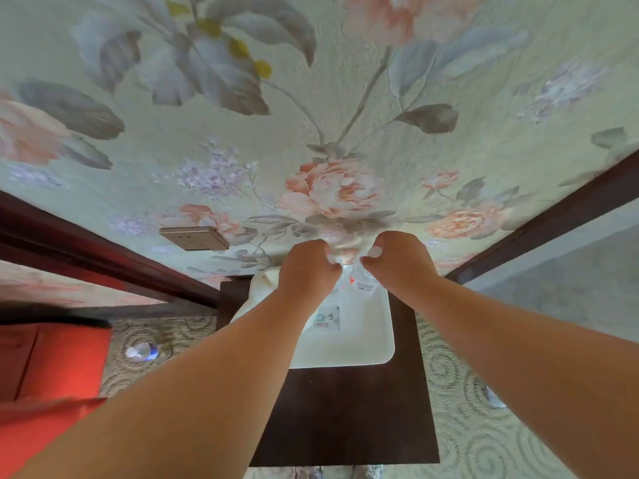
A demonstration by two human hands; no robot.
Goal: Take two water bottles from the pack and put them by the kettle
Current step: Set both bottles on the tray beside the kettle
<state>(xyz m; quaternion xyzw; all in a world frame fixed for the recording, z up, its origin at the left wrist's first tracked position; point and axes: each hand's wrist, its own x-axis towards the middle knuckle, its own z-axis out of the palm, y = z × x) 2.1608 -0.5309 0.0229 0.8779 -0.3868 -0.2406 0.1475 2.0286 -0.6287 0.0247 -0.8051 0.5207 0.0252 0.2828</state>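
Note:
Both my hands reach to the far end of a white tray [363, 344] on a dark wooden table [345, 416]. My left hand [307, 271] and my right hand [401, 261] are each closed around the top of a clear water bottle [364, 280]; the bottles stand close together between the hands, mostly hidden by them. A white kettle [257, 288] sits at the tray's far left, largely covered by my left forearm. The pack is not in sight.
A floral wallpapered wall rises right behind the table, with a socket plate [193, 238] at left. Another water bottle [141, 351] lies on the patterned carpet to the left, next to a red cabinet [52, 361]. Dark wooden trims run along both sides.

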